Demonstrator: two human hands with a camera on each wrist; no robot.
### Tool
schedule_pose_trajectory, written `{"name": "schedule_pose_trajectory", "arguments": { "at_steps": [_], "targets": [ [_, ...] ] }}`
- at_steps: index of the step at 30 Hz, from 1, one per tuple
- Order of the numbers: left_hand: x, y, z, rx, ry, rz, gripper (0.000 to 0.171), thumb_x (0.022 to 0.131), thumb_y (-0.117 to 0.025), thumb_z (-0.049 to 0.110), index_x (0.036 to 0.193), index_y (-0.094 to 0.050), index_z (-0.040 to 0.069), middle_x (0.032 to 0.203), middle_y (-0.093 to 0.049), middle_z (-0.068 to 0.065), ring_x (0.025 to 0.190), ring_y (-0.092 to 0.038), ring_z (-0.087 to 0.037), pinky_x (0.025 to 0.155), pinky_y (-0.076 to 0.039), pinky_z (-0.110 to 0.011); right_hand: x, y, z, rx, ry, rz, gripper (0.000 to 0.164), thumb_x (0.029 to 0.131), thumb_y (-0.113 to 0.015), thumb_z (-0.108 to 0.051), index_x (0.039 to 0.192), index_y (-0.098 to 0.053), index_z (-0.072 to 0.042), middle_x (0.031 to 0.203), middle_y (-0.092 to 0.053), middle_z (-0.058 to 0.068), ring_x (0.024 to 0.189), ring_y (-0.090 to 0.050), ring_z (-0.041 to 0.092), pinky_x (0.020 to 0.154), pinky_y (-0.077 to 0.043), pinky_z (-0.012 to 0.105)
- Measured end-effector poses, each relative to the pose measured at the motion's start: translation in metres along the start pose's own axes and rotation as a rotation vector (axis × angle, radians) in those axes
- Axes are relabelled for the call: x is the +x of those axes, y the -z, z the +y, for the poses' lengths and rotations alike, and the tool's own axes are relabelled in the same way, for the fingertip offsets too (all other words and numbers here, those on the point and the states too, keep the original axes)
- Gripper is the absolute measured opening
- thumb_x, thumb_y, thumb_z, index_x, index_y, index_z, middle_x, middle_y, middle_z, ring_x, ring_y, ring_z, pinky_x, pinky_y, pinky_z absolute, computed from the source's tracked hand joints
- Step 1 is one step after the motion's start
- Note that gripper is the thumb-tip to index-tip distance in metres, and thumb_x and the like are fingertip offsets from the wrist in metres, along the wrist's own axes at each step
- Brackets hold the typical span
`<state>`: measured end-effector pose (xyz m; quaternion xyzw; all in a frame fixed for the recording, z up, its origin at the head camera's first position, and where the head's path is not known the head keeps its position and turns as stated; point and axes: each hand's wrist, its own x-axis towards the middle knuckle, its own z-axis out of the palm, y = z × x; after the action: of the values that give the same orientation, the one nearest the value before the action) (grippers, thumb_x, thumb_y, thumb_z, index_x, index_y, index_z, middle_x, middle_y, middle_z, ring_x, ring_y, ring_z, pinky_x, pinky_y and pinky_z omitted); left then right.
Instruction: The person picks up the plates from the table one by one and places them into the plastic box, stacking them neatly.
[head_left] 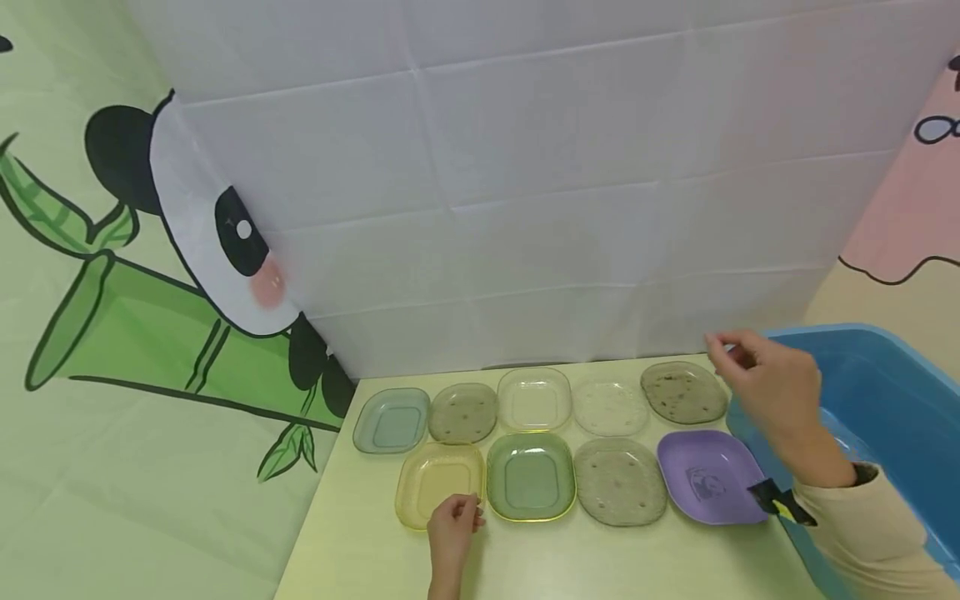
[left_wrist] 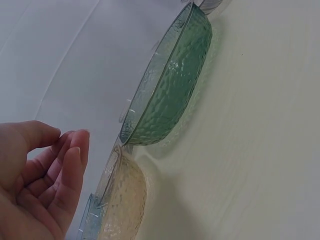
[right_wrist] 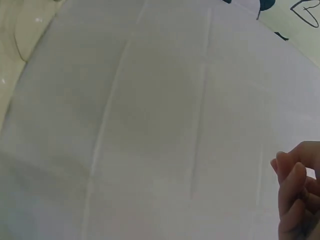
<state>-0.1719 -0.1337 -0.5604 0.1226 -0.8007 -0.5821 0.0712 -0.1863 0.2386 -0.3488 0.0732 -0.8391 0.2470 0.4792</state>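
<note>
My left hand (head_left: 452, 533) hovers at the front right corner of a yellow dish (head_left: 441, 482), fingers loosely curled and holding nothing. Just right of that hand lies a green dish (head_left: 531, 477); in the left wrist view its textured side (left_wrist: 172, 90) shows beyond the fingertips. My right hand (head_left: 776, 387) is raised above the near edge of a blue tub, its thumb and fingers bent together around nothing. Below it sit a purple dish (head_left: 711, 479) with a dark print and a grey see-through dish (head_left: 684, 392). In the right wrist view, only white cloth lies beyond the fingers (right_wrist: 292, 182).
A blue tub (head_left: 862, 337) stands at the right of the pale table (head_left: 570, 562). More see-through dishes fill two rows: a bluish one (head_left: 392, 421), a grey one (head_left: 463, 413), two clear ones (head_left: 534, 400) and a large greyish one (head_left: 620, 483). White cloth (head_left: 525, 250) hangs behind.
</note>
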Motion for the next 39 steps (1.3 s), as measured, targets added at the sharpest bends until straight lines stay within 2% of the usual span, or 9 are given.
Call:
{"name": "schedule_pose_trajectory", "arguments": {
  "at_steps": [2, 7, 10, 12, 19, 25, 28, 34, 39],
  "targets": [
    [0.002, 0.004, 0.0, 0.001, 0.001, 0.015, 0.018, 0.088, -0.061, 0.01, 0.082, -0.066, -0.006, 0.068, -0.067, -0.013, 0.051, -0.06, -0.007, 0.051, -0.048, -0.016, -0.018, -0.012, -0.001, -0.008, -0.038, -0.076, 0.013, 0.078, -0.067, -0.016, 0.077, -0.071, -0.004, 0.053, -0.061, 0.005, 0.039, -0.039, -0.001, 0.037, -0.022, 0.015],
    [0.007, 0.011, -0.001, 0.024, -0.003, 0.036, 0.018, 0.088, -0.06, 0.01, 0.082, -0.066, -0.006, 0.068, -0.067, -0.012, 0.052, -0.06, -0.006, 0.051, -0.048, -0.015, -0.062, -0.039, 0.0, -0.014, -0.207, -0.256, 0.008, 0.08, -0.067, -0.017, 0.08, -0.071, -0.01, 0.059, -0.063, 0.0, 0.043, -0.035, -0.004, 0.037, -0.025, 0.021],
    [0.009, 0.016, -0.002, 0.018, -0.014, 0.036, 0.019, 0.088, -0.06, 0.011, 0.082, -0.065, -0.007, 0.068, -0.066, -0.013, 0.052, -0.061, -0.007, 0.051, -0.05, -0.016, -0.084, -0.051, 0.003, -0.034, -0.262, -0.35, 0.01, 0.082, -0.065, -0.019, 0.082, -0.07, -0.01, 0.061, -0.064, 0.0, 0.043, -0.037, 0.001, 0.038, -0.027, 0.023],
    [0.01, 0.02, -0.002, 0.01, -0.015, 0.039, 0.02, 0.088, -0.06, 0.01, 0.082, -0.065, -0.008, 0.069, -0.066, -0.015, 0.052, -0.061, -0.008, 0.052, -0.051, -0.018, -0.097, -0.058, 0.006, -0.055, -0.266, -0.393, 0.011, 0.083, -0.064, -0.019, 0.082, -0.069, -0.009, 0.061, -0.064, 0.0, 0.044, -0.041, 0.004, 0.039, -0.029, 0.023],
    [0.017, 0.037, -0.01, 0.112, -0.015, 0.079, 0.02, 0.089, -0.059, 0.013, 0.084, -0.066, -0.006, 0.07, -0.067, -0.014, 0.053, -0.062, -0.012, 0.05, -0.049, -0.017, -0.129, -0.075, 0.017, -0.163, -0.163, -0.428, 0.01, 0.08, -0.066, -0.016, 0.073, -0.067, -0.01, 0.06, -0.065, 0.001, 0.04, -0.043, 0.008, 0.037, -0.029, 0.025],
    [0.026, 0.054, -0.013, 0.17, -0.029, 0.097, 0.02, 0.089, -0.059, 0.013, 0.084, -0.067, -0.004, 0.07, -0.067, -0.011, 0.053, -0.06, -0.007, 0.051, -0.048, -0.017, -0.142, -0.078, 0.021, -0.17, -0.233, -0.537, 0.013, 0.083, -0.063, -0.021, 0.073, -0.064, -0.013, 0.064, -0.065, -0.001, 0.046, -0.05, 0.011, 0.041, -0.035, 0.03],
    [0.031, 0.061, -0.011, 0.197, -0.04, 0.078, 0.022, 0.089, -0.06, 0.017, 0.085, -0.067, -0.003, 0.072, -0.068, -0.012, 0.054, -0.06, -0.005, 0.051, -0.048, -0.016, -0.148, -0.08, 0.024, -0.166, -0.23, -0.541, 0.014, 0.083, -0.064, -0.02, 0.07, -0.062, -0.015, 0.064, -0.064, -0.002, 0.048, -0.049, 0.009, 0.041, -0.034, 0.029],
    [0.035, 0.068, -0.004, 0.23, -0.062, 0.005, 0.023, 0.085, -0.066, 0.024, 0.085, -0.067, 0.001, 0.077, -0.069, -0.014, 0.058, -0.063, -0.014, 0.051, -0.047, -0.018, -0.159, -0.082, 0.029, -0.151, -0.232, -0.512, 0.016, 0.081, -0.067, -0.019, 0.066, -0.06, -0.017, 0.062, -0.063, -0.003, 0.048, -0.049, 0.008, 0.041, -0.034, 0.028],
    [0.039, 0.069, -0.005, 0.314, -0.102, 0.0, 0.018, 0.084, -0.067, 0.022, 0.083, -0.068, 0.004, 0.073, -0.068, -0.008, 0.057, -0.062, -0.011, 0.051, -0.046, -0.02, -0.165, -0.081, 0.033, -0.156, -0.281, -0.549, 0.016, 0.082, -0.064, -0.02, 0.067, -0.059, -0.018, 0.061, -0.062, -0.003, 0.048, -0.049, 0.011, 0.042, -0.033, 0.03]
  ]
}}
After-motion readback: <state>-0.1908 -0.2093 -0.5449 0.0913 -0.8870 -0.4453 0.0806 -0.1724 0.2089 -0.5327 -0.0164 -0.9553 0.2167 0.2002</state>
